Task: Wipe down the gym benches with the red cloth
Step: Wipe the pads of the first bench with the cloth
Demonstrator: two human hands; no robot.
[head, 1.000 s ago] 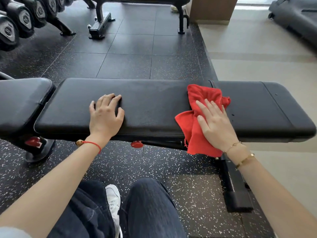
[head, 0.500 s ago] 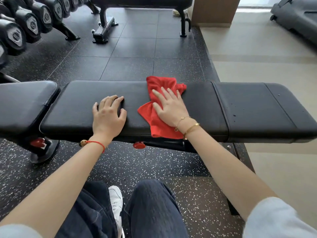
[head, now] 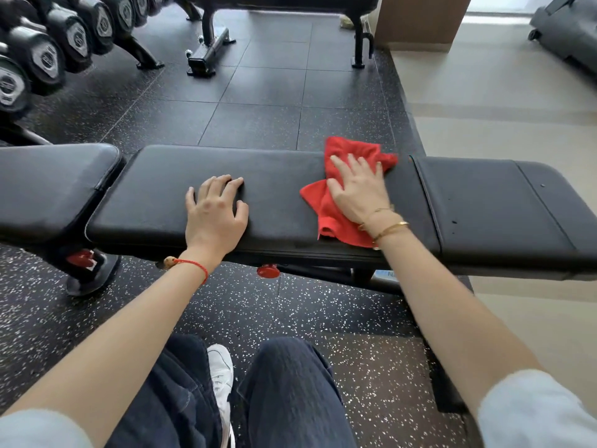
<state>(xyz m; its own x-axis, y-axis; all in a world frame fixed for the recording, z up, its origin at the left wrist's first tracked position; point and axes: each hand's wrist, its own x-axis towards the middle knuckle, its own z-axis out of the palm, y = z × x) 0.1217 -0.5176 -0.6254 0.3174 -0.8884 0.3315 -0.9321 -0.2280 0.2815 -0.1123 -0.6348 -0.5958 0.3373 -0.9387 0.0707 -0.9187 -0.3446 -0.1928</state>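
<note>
Benches number two: one long, flat, black padded bench [head: 274, 195] is nearest, a second bench [head: 284, 1] is seen beyond it. One crumpled red cloth [head: 336, 202] is pressed onto the near bench by the flat-fingered right hand [head: 358, 189]. The left hand [head: 213, 211] is rested, fingers relaxed, left of the cloth. Dumbbells [head: 48, 56] are racked beyond the bench's left end.

Open black padded worktop [head: 284, 195] lies between the two hands, left [head: 214, 211] and right [head: 358, 189]; its right-end pad [head: 491, 202] is bare. A black dumbbell rack [head: 48, 50] crowds the far left.
</note>
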